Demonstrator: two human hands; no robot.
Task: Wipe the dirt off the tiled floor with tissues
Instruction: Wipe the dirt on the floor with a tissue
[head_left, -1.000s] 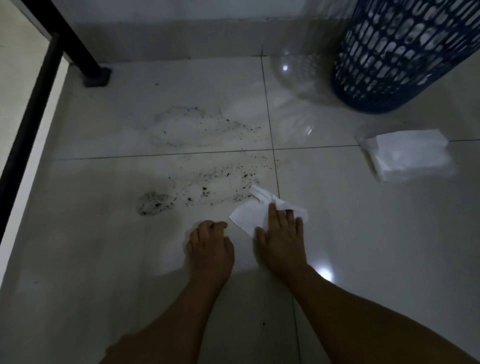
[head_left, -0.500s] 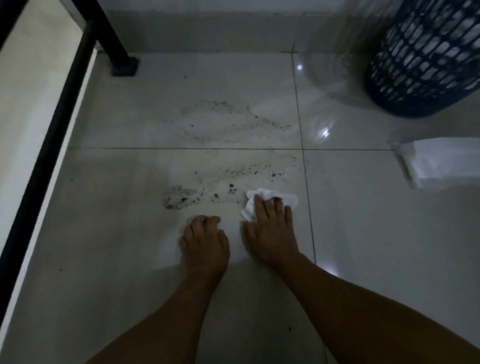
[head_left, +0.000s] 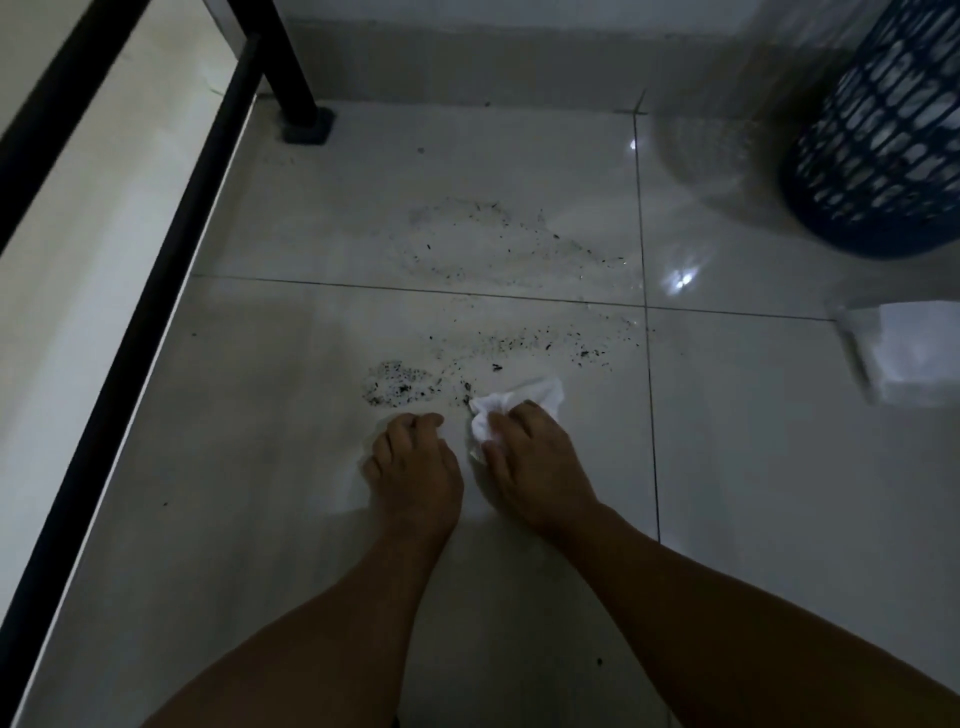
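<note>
Dark specks of dirt (head_left: 405, 385) lie scattered over the glossy white tiled floor (head_left: 779, 519), with a thinner patch of dirt farther back across the grout line. My right hand (head_left: 535, 462) presses a crumpled white tissue (head_left: 524, 402) onto the floor at the right end of the near dirt patch. Curled fingers of my left hand (head_left: 415, 467) rest on the tile just left of the tissue and hold nothing that I can see.
A pack of white tissues (head_left: 914, 353) lies on the floor at the right edge. A blue mesh basket (head_left: 883, 156) stands at the back right. A black metal railing (head_left: 156, 291) with a post foot (head_left: 306, 124) runs along the left, and a wall closes the back.
The tissue went from lying flat under my right fingers to being bunched up, and it moved left toward the dirt. My left hand stayed in place. The camera view shifted left.
</note>
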